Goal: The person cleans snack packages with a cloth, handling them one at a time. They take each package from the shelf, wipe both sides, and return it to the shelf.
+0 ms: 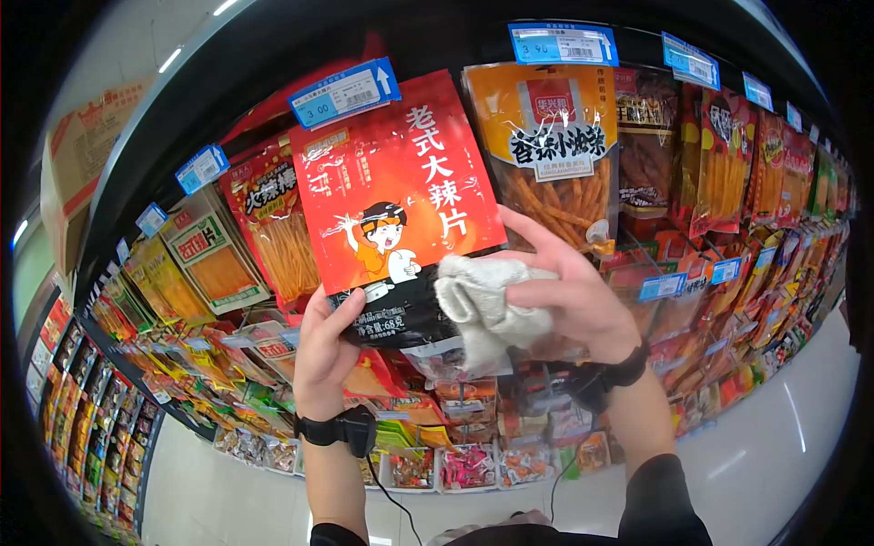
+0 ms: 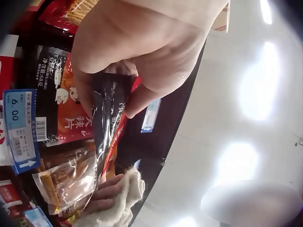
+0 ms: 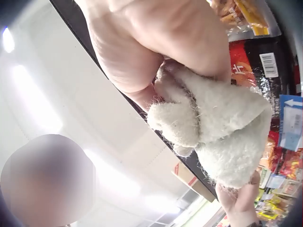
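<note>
Your left hand point(image 1: 323, 350) pinches the bottom edge of the red packet point(image 1: 396, 200), holding it up before the shelf point(image 1: 228, 100), while your right hand point(image 1: 569, 291) grips a white cloth point(image 1: 478, 305) pressed against the packet's lower right corner.

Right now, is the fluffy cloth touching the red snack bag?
Touching. In the head view the right hand presses the white cloth against the lower right corner of the red snack bag, overlapping it with no gap, while the left hand grips the bag.
</note>
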